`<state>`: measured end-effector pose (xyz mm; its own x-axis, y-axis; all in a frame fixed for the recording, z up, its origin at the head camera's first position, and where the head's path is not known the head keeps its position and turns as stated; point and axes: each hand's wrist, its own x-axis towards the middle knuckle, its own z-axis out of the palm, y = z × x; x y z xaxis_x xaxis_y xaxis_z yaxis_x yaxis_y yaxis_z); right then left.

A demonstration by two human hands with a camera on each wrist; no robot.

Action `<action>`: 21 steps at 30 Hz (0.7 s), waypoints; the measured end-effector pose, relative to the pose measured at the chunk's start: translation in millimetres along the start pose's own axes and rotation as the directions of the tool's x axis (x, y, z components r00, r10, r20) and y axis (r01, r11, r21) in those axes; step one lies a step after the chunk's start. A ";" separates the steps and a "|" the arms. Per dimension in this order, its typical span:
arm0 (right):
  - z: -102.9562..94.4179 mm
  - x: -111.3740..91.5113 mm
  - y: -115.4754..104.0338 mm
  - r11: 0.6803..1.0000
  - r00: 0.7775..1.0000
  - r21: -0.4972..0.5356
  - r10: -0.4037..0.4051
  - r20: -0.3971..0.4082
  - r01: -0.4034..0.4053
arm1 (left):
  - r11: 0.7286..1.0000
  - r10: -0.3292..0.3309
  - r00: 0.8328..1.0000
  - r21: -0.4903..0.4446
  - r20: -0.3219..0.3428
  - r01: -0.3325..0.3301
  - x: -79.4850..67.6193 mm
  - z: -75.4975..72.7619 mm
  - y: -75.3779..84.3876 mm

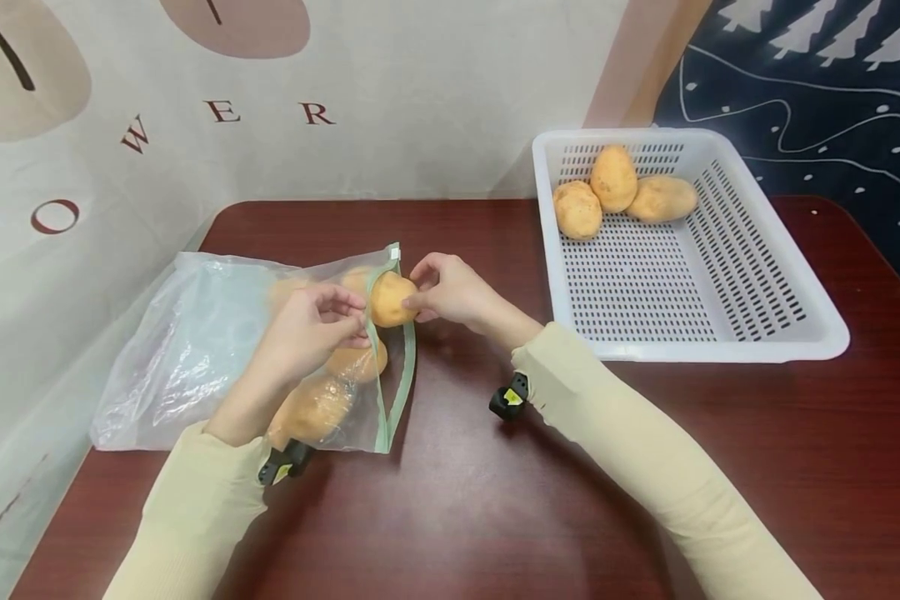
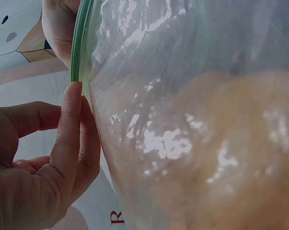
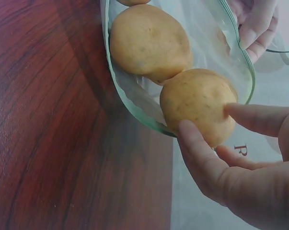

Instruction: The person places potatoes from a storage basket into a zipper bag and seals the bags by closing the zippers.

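Note:
A clear zip bag with a green-edged mouth [image 1: 403, 392] lies on its side, its opening facing right. Several potatoes show through its film, among them a large potato [image 3: 151, 43] just inside the mouth. My left hand [image 1: 311, 329] pinches the upper layer of the bag's green rim [image 2: 76, 52] between thumb and fingers, lifting it away from the lower layer. At the opening, my right hand [image 1: 453, 292] holds a round yellow potato [image 1: 390, 298] by thumb and fingertips. In the right wrist view this potato sits partly within the mouth, against the large one.
A white perforated basket [image 1: 690, 350] stands at the back right with three potatoes [image 1: 613, 179] in its far left corner. Pale bluish plastic [image 1: 217, 325] spreads left across the dark red table [image 1: 465, 500]. A printed cloth [image 1: 435, 100] hangs along the back edge.

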<state>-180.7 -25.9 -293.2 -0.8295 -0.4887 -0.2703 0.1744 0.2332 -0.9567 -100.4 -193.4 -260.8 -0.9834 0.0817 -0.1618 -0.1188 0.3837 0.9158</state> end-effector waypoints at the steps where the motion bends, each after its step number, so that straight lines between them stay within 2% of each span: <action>1: 0.5 0.4 0.2 1.000 1.000 0.015 -0.002 -0.009 0.002 | 1.000 0.002 1.000 0.002 0.000 -0.002 0.2 0.3 0.0; 5: 2.9 2.2 0.1 0.998 1.000 0.057 -0.028 -0.014 0.029 | 1.000 0.011 1.000 0.007 -0.003 -0.011 0.8 1.4 0.1; 8: 5.2 3.4 -0.9 0.997 0.998 0.043 -0.057 -0.009 0.057 | 1.000 0.015 1.000 0.003 -0.002 -0.015 1.2 2.0 0.0; 16: 8.5 5.0 -0.9 0.980 0.991 -0.155 -0.119 0.054 0.126 | 1.000 0.003 1.000 -0.002 0.003 -0.003 1.3 2.3 -1.1; 21: 6.9 4.9 -1.4 0.994 0.994 -0.060 -0.087 0.059 0.090 | 1.000 -0.006 1.000 -0.002 -0.004 0.006 0.9 1.7 -1.8</action>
<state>-181.4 -34.4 -294.0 -0.8089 -0.5556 -0.1922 0.0666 0.2382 -0.9689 -100.9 -192.4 -263.2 -0.9832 0.0760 -0.1663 -0.1252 0.3827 0.9153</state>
